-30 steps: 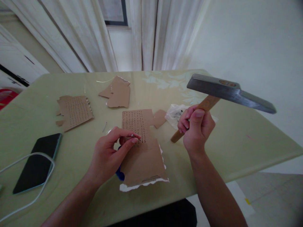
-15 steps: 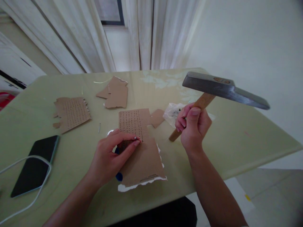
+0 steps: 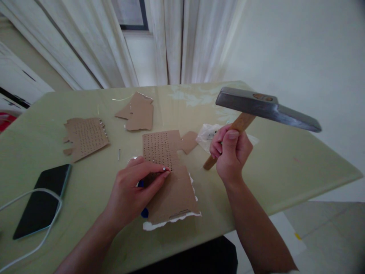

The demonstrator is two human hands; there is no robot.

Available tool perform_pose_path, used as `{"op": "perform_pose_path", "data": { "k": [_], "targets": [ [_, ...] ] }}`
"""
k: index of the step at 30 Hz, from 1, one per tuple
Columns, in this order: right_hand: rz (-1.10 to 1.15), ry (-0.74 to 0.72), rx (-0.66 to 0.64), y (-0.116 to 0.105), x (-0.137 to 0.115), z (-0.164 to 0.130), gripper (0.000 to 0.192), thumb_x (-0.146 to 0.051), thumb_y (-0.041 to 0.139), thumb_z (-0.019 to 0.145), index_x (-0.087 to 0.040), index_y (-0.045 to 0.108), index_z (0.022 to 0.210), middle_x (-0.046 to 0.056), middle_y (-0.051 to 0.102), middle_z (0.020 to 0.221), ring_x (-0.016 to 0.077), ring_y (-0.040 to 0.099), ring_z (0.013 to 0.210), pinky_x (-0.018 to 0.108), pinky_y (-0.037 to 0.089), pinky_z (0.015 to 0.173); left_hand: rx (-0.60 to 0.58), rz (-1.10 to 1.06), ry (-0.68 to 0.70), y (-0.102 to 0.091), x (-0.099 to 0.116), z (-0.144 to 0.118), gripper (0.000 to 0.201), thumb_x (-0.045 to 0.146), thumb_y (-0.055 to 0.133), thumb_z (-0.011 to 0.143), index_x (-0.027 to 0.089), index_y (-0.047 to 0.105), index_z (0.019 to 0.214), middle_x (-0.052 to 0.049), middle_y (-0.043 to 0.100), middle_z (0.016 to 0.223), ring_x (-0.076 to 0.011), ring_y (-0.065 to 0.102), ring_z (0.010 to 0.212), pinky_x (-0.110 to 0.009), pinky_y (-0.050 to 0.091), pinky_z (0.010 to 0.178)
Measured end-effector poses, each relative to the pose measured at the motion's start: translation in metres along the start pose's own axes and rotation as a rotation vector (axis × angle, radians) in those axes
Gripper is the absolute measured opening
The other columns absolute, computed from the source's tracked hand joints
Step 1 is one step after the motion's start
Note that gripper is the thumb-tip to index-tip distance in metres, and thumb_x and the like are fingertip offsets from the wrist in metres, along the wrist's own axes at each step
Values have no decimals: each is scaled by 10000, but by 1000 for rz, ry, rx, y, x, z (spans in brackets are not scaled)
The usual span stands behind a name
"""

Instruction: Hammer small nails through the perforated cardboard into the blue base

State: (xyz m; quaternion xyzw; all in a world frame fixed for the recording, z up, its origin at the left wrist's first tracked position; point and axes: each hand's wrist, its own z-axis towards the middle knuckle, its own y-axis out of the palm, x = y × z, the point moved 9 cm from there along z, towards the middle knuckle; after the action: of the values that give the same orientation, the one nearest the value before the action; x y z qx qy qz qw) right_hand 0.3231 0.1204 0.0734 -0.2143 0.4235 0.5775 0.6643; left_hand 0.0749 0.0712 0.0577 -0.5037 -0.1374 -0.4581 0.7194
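Two hands work over the cardboard [image 3: 168, 179] near the table [image 3: 285, 175] edge: your left hand [image 3: 134, 190] pinches a nail [image 3: 164, 169] on it; your right hand [image 3: 230, 152], fisted around the hammer [image 3: 265, 108], hovers just right.

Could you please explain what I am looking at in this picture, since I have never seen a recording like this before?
This is one view from a camera worn on a person's head, looking forward and down at their own two bare hands; there is no machine. The right hand grips the wooden handle of a steel-headed hammer, raised above the pale green table. The left hand pinches a small silver nail against a brown cardboard sheet punched with rows of holes, which lies over something white and blue. Elsewhere on the table lie a second punched cardboard piece, a torn plain cardboard scrap, a crumpled clear plastic bag, a loose nail, and a black phone with a white cable. White curtains hang behind.
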Motion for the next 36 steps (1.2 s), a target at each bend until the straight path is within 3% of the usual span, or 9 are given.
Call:
{"op": "perform_pose_path", "data": {
  "k": [10, 12, 14, 16, 18, 22, 27, 31, 36],
  "targets": [
    [-66, 25, -60, 4, 10, -6, 528, -762, 585, 1040, -275, 486, 862, -87, 376, 625, 104, 301, 470, 252, 252, 419, -12, -40, 4, 6, -5, 3, 63, 275, 786, 1001, 253, 842, 982, -2, 815, 881, -182, 697, 795, -331, 548, 764],
    [-166, 56, -167, 8, 7, -6, 546, -783, 538, 1048, -274, 478, 860, -79, 394, 631, 116, 337, 495, 270, 277, 462, -14, -63, 22, 8, -5, 3, 74, 275, 777, 1005, 250, 845, 993, -20, 834, 949, -199, 720, 872, -340, 561, 803],
    [-354, 106, -367, 16, -3, -8, 535, -733, 519, 1081, -262, 488, 831, -64, 430, 631, 127, 390, 540, 285, 294, 521, -11, -76, 30, 8, -5, 4, 86, 283, 771, 1005, 247, 848, 991, -33, 838, 988, -211, 729, 920, -347, 567, 830],
    [-606, 134, -584, 23, -18, -16, 501, -615, 560, 1105, -246, 483, 775, -51, 460, 629, 134, 429, 584, 299, 291, 579, -12, -82, 23, 10, -7, 5, 99, 299, 768, 1002, 247, 849, 979, -36, 832, 982, -216, 728, 922, -354, 568, 839],
    [-798, 104, -713, 28, -41, -23, 468, -522, 585, 1109, -236, 490, 750, -50, 465, 621, 137, 429, 590, 316, 267, 613, -25, -86, 15, 12, -9, 6, 118, 313, 758, 1001, 246, 850, 970, -40, 829, 973, -222, 728, 914, -366, 567, 851],
    [-980, 85, -807, 39, -74, -36, 441, -454, 548, 1137, -231, 505, 760, -30, 531, 654, 153, 478, 616, 326, 259, 650, -48, -104, -1, 16, -13, 8, 152, 335, 737, 990, 243, 856, 975, -55, 839, 987, -237, 744, 921, -388, 567, 876],
    [-1251, 91, -953, 47, -74, -48, 362, -428, 577, 1137, -220, 657, 851, 50, 684, 777, 205, 584, 709, 352, 243, 667, -51, -118, -18, 16, -16, 11, 151, 301, 724, 956, 240, 861, 940, -66, 823, 1011, -243, 743, 933, -383, 573, 865],
    [-1289, 67, -953, 49, -85, -44, 383, -440, 540, 1152, -225, 659, 858, 59, 703, 803, 218, 604, 740, 349, 253, 674, -42, -117, -17, 17, -17, 11, 157, 309, 728, 959, 243, 870, 948, -74, 815, 1031, -250, 748, 954, -384, 578, 873],
    [-1296, 56, -780, 51, -103, -32, 415, -463, 473, 1169, -234, 570, 838, 18, 632, 739, 196, 549, 676, 336, 248, 659, -58, -59, -5, 20, -15, 12, 153, 303, 740, 977, 238, 879, 976, -69, 824, 1010, -259, 754, 943, -407, 572, 913]
  ]
}}
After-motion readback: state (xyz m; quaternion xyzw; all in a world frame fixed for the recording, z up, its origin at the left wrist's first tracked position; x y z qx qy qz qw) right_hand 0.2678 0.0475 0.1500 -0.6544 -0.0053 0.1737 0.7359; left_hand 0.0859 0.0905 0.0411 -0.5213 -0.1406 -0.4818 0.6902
